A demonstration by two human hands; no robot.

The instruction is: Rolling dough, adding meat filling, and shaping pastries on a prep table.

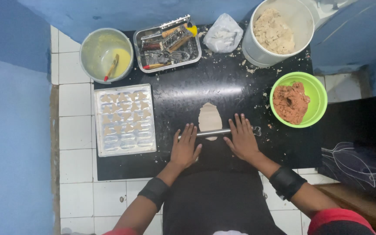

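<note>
Rolling: left hand (185,148) and right hand (241,140), palms flat and fingers spread, press on thin steel rolling pin (214,132).
Dough: pale oval flattened sheet (209,118) under the pin, mid black surface (223,87).
Left: metal tray of cut shapes (124,119).
Right: green bowl of brown filling (299,99).

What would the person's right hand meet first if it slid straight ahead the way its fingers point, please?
The right hand points up the black board. Bare, crumb-strewn board lies ahead, then probably the white bucket of dough; the flattened dough lies just left of that line.
</note>
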